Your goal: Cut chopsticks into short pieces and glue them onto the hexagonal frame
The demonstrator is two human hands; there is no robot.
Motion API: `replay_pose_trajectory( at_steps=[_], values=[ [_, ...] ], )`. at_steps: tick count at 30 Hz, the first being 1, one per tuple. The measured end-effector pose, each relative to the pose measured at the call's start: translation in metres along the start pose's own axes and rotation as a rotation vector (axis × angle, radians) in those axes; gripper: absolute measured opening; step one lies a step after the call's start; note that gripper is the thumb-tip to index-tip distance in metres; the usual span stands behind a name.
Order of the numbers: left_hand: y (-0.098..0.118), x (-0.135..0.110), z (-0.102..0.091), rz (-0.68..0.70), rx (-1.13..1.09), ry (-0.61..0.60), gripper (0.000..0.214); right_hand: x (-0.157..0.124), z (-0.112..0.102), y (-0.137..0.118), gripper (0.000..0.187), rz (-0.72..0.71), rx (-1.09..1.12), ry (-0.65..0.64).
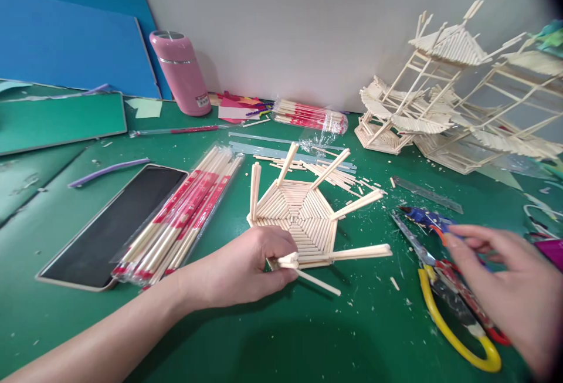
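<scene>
At nine o'clock of the view, a flat black slab with a pale rim lay on the green table. Beyond it, toward eleven o'clock, a glossy pink flask stood upright near the wall. Just right of the slab lay a bundle of wrapped chopsticks, pale round wood in clear film printed red, pointing toward one o'clock.

Your left hand, with its forearm stretching up from seven o'clock, had its fingers closed on the near-left corner of the hexagonal stick panel, pinching the stick ends there. The panel sat in the middle of the table, straight ahead of you. It was a flat six-sided web of bare, pale wooden sticks, laid in rows that shortened toward the centre. Thicker spokes ran out past its corners, several of them tilted upward.

At twelve o'clock of the panel lay a scatter of cut sticks, with a second chopstick packet behind them. At two o'clock stood stick-built pavilion models, open frames under ribbed, curving roofs.

At three o'clock of the panel lay a clear ruler and a blue-handled tool. Nearer you were cutters with a smooth yellow loop handle.

Your right hand hung over these tools at four o'clock, its fingers stretched toward the blue-handled tool. It was too blurred to tell whether it gripped anything.
</scene>
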State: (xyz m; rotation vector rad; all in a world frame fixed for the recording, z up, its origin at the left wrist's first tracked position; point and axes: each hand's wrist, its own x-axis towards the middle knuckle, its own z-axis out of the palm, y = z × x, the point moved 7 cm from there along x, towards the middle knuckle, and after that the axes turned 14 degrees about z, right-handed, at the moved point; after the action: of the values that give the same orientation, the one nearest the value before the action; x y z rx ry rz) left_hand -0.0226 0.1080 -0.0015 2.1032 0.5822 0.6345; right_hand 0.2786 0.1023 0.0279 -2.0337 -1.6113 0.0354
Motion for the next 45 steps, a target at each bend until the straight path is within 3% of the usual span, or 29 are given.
replay_pose_trajectory(
  at_steps=[4, 6, 9, 34, 45],
  values=[
    [-0.001, -0.001, 0.001, -0.012, -0.011, -0.024, 0.014, -0.046, 0.049, -0.084, 0.016, -0.263, 0.265, -0.428],
    [-0.002, -0.002, 0.000, -0.024, -0.005, -0.010, 0.014, -0.057, 0.068, -0.101, 0.020, -0.254, 0.332, -0.526],
    [-0.003, -0.005, -0.003, -0.055, 0.016, 0.022, 0.013, -0.061, 0.082, -0.107, 0.018, -0.221, 0.403, -0.573],
    [0.001, -0.002, -0.001, -0.085, 0.015, -0.014, 0.020, -0.054, 0.081, -0.114, 0.021, -0.331, 0.509, -0.494],
    [-0.002, -0.003, 0.000, -0.164, 0.009, -0.013, 0.020, -0.059, 0.086, -0.111, 0.015, -0.249, 0.511, -0.512]
  ],
)
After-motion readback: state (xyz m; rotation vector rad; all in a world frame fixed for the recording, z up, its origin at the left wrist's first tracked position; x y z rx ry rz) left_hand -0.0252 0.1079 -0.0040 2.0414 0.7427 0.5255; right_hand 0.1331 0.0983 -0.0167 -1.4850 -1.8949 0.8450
